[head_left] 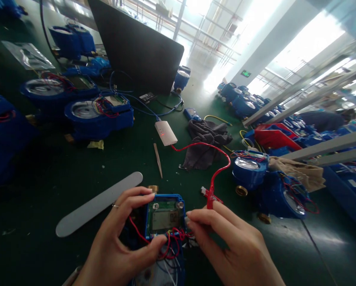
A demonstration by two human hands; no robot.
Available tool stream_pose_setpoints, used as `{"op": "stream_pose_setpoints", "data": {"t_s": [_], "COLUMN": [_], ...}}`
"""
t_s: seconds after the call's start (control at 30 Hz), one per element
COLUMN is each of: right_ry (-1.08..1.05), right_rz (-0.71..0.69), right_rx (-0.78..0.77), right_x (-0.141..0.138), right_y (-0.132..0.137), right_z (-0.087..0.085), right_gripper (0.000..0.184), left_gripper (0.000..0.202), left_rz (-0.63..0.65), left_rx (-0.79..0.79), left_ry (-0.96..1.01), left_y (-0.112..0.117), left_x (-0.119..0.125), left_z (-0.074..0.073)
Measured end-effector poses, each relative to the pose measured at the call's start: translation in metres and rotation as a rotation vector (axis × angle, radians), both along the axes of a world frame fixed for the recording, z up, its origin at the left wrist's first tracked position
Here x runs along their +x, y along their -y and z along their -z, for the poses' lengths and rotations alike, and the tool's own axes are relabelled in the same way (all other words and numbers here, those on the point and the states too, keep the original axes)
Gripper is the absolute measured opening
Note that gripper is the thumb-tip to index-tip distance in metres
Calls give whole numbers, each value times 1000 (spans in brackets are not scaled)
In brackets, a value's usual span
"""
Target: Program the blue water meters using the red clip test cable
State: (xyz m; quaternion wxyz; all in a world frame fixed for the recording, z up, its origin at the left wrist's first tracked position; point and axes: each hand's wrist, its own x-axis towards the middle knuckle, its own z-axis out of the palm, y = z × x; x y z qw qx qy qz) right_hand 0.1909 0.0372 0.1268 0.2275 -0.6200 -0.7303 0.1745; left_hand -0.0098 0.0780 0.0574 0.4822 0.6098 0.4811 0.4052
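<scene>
The left hand (115, 248) grips a blue meter (165, 207), which is at the near middle of the green table (121, 161). The fingers are over the upper left edge and the thumb presses at the lower edge, so the hand steadies the meter from one side and leaves its small screen (162, 221) uncovered, facing up to the person.

The right hand (237, 243) is at the opposite edge of the meter, with thumb and forefinger brought near each other beside the thin red wires (175, 238). The fingertips hide the place between them, so one cannot tell if they close on a wire or only touch the edge.

The thick red cable (196, 144) goes from the white box (166, 133) in a loose curve down to the right hand; this slack probably allows its end to lie near the meter without pulling the box, on which a red light shows.

The thin pointed stick (158, 161) and the grey strip (99, 205) lie apart from the meter, within easy reach. The dark cloth (207, 137) is beyond, crumpled beside the cable.
</scene>
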Motion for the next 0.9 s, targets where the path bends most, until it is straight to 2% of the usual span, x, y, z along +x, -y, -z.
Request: {"op": "stream_pose_setpoints", "data": {"t_s": [0.27, 0.43, 0.9], "right_ry": [96, 163, 161], "right_rz": [-33, -49, -66], "right_rx": [22, 24, 40], "right_x": [-5, -9, -9], "right_y": [-4, -3, -4], "right_z": [-6, -5, -3], "right_gripper": [13, 13, 12], "left_gripper": [46, 45, 43], "left_rz": [66, 80, 95], "left_rx": [132, 133, 124], "left_ry": [39, 55, 90], "left_y": [-5, -5, -5], "left_x": [-1, -1, 0], "left_z": [8, 8, 8]}}
